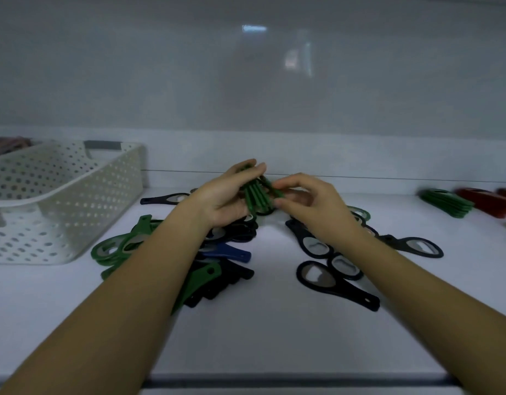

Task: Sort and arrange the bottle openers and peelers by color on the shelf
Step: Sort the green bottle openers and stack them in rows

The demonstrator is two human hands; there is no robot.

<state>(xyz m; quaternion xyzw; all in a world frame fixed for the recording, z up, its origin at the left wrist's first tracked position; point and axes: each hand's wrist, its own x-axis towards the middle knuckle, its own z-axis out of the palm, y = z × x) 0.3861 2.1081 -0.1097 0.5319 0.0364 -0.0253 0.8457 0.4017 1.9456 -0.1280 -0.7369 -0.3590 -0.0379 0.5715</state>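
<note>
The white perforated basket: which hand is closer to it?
Left. The left hand, gripping a bunch of green openers, is right of the basket; the right hand lies farther right, beyond that bunch.

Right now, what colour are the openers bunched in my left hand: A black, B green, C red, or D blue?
B: the left hand grips a bunch of green openers, and the right hand pinches one of them.
</note>
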